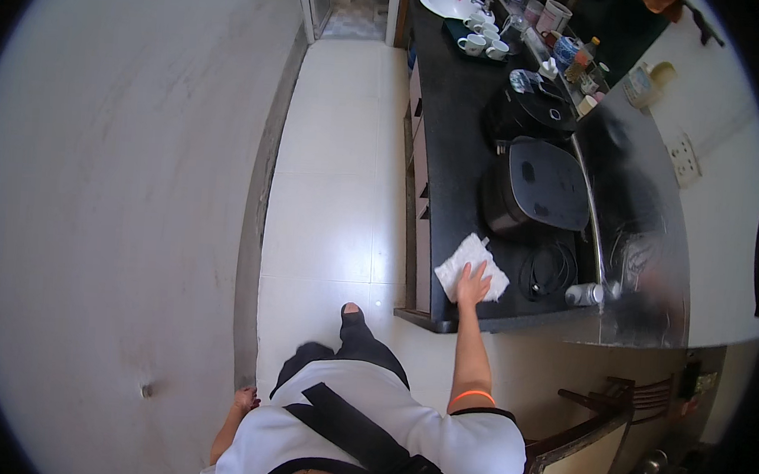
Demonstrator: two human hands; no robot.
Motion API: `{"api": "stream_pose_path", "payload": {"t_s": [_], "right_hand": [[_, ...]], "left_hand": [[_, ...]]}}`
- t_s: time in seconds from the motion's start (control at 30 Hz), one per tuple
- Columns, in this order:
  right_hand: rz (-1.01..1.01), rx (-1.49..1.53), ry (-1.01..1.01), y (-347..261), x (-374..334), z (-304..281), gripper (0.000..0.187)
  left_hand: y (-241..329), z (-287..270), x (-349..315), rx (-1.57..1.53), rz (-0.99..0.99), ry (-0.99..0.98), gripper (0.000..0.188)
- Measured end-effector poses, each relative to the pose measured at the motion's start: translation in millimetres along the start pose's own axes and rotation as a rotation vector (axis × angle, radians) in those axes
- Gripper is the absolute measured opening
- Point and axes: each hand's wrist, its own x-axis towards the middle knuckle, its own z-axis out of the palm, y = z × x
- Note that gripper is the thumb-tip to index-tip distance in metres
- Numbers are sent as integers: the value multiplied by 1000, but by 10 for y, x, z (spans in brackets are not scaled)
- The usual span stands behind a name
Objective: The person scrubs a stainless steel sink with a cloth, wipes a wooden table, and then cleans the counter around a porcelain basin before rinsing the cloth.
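My right hand point(473, 285) lies flat with its fingers apart on a white cloth point(453, 264). The cloth is spread, slightly rumpled, on the near end of a black countertop point(451, 154). Just beyond it stands a dark, rounded cooker with a flat lid point(546, 182). To the right of the cloth a black cable point(548, 271) lies coiled. At my left side hangs my left hand point(247, 397), low and close to the wall, its fingers curled in with nothing seen in them.
Another black appliance point(535, 107) stands farther along the counter. Beyond are white cups point(472, 44) on a dark tray and a white oval plate point(446, 2). A white bottle point(585, 294) lies near the right edge. Behind my right arm is a wooden chair point(574, 457).
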Motion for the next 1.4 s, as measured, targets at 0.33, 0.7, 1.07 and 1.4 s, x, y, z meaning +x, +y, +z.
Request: {"api": "stream_pose_path", "payload": {"t_s": [0.33, 0.7, 1.07, 1.4], "right_hand": [[-136, -345, 160, -1416, 563, 891, 56], [-35, -271, 230, -2995, 2115, 1452, 69], [-125, -324, 332, -4383, 3963, 1792, 62], [122, -507, 536, -4391, 6304, 1663, 47]], "left_hand": [[1260, -346, 1879, 86, 79, -315, 35], [6551, 686, 1497, 123, 245, -167, 25], [8546, 1457, 2013, 214, 271, -281, 30], [10193, 1814, 1784, 415, 11, -66, 30]]}}
